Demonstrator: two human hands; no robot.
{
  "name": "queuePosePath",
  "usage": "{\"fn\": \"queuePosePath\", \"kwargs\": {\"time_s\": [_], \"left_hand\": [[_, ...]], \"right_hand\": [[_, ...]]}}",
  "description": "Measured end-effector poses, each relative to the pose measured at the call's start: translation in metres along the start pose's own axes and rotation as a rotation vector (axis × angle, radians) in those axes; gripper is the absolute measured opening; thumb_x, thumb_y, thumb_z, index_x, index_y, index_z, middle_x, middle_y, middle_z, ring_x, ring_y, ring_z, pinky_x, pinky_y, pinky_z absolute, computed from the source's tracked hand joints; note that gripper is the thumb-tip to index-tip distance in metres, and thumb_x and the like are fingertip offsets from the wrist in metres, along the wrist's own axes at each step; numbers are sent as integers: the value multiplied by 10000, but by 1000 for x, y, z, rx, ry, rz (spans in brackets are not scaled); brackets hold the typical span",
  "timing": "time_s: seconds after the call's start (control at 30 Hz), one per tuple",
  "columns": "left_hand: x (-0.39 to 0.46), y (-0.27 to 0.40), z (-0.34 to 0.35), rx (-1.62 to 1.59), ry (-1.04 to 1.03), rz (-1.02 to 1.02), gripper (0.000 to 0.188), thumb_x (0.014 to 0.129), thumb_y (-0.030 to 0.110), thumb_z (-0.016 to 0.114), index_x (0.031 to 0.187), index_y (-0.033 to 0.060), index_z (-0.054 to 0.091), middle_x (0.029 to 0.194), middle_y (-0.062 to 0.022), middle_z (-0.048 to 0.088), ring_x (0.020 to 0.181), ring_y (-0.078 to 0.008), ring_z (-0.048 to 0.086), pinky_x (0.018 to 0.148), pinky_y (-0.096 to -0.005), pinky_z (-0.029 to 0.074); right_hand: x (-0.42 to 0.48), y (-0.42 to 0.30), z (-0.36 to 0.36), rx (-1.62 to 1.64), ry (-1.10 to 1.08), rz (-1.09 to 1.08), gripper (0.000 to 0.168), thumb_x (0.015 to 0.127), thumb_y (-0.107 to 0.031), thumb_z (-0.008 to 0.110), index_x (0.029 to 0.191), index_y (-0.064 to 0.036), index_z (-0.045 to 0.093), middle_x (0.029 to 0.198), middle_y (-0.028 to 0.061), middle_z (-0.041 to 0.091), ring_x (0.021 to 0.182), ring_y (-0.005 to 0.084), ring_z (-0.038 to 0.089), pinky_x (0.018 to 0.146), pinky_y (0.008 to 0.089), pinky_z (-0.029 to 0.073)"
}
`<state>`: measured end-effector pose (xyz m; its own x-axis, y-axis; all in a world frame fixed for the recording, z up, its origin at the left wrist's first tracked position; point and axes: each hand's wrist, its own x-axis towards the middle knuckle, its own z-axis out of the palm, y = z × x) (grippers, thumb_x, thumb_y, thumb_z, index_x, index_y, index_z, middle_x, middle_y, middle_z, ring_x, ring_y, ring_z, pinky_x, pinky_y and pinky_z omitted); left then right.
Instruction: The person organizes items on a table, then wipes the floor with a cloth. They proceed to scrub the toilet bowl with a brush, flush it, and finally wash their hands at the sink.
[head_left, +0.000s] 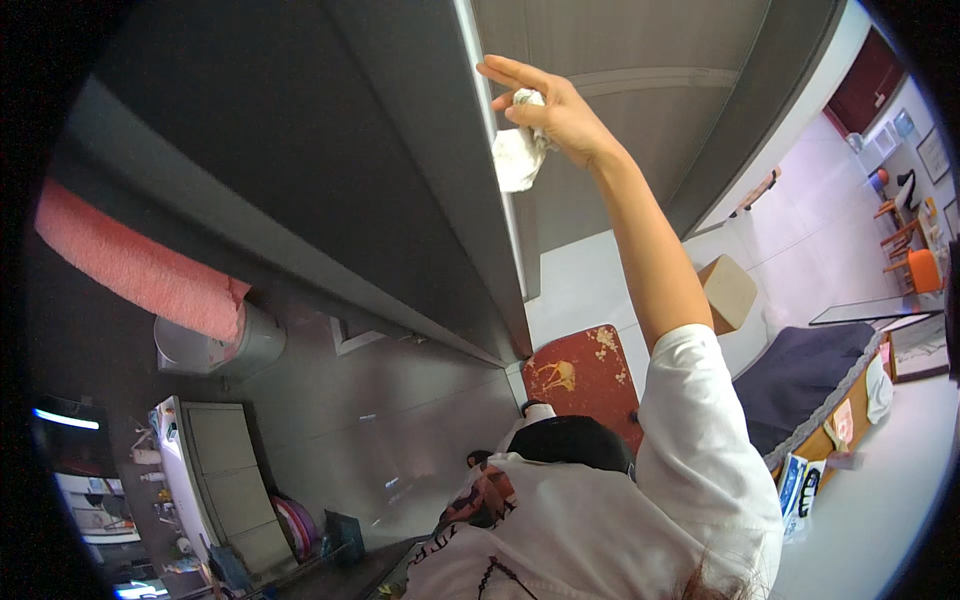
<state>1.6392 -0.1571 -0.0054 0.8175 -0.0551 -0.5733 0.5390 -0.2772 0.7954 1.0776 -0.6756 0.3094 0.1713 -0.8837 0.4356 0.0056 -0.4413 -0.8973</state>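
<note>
My right hand (555, 112) is raised at the upper middle, the arm stretched out from a white sleeve. A crumpled white cloth (517, 159) is held between the thumb and the palm and hangs below them. The fingers point left, with their tips at the light edge strip (471, 45) of a tall dark panel (375, 150); whether they touch it cannot be told. Behind the hand stands a grey-brown panelled surface (645, 45) with a pale curved band across it. My left hand is out of view.
A red patterned mat (581, 367) lies by my feet. Right of it are a beige stool (727, 292) and a bed-like piece with a dark cover (802, 382). At left are a pink towel (142, 262), a grey bin-like container (262, 341) and a drawer cabinet (225, 465).
</note>
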Motion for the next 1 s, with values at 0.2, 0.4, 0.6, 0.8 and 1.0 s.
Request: {"fn": "queuePosePath", "kwargs": {"time_s": [0.2,0.4,0.6,0.8,1.0], "left_hand": [[-24,-1,1,14,15,-1,329,920,301,480,1152,71,449,1098,-122,520,913,-284,561,731,-419,491],[-42,-10,4,27,26,-2,307,920,304,478,1122,73,460,1070,-115,527,893,-276,562,718,-414,490],[-53,-14,12,31,32,-6,287,920,306,476,1091,76,471,1042,-109,533,873,-268,563,704,-408,489],[-57,-21,14,18,34,-22,270,919,308,475,1061,78,482,1014,-103,539,853,-260,564,691,-403,487],[-59,-23,10,14,40,-34,256,919,310,473,1030,81,493,986,-96,546,832,-253,565,677,-397,486]], "right_hand": [[6,-3,0,-43,-49,-103,741,623,14,477,1353,-102,412,1371,51,437,924,135,540,849,297,469],[19,-4,10,-100,-90,-232,772,621,-8,473,1376,-145,385,1378,29,432,900,147,511,895,349,432],[29,-25,12,-60,-62,-354,780,651,29,466,1405,-86,303,1368,31,443,880,142,482,792,258,440],[47,-36,16,-71,-48,-483,749,651,15,482,1376,-7,294,1342,105,458,949,207,533,894,321,421],[59,-52,9,6,-183,-372,822,640,54,428,1415,30,156,1427,161,330,1166,216,425,996,270,294]]}}
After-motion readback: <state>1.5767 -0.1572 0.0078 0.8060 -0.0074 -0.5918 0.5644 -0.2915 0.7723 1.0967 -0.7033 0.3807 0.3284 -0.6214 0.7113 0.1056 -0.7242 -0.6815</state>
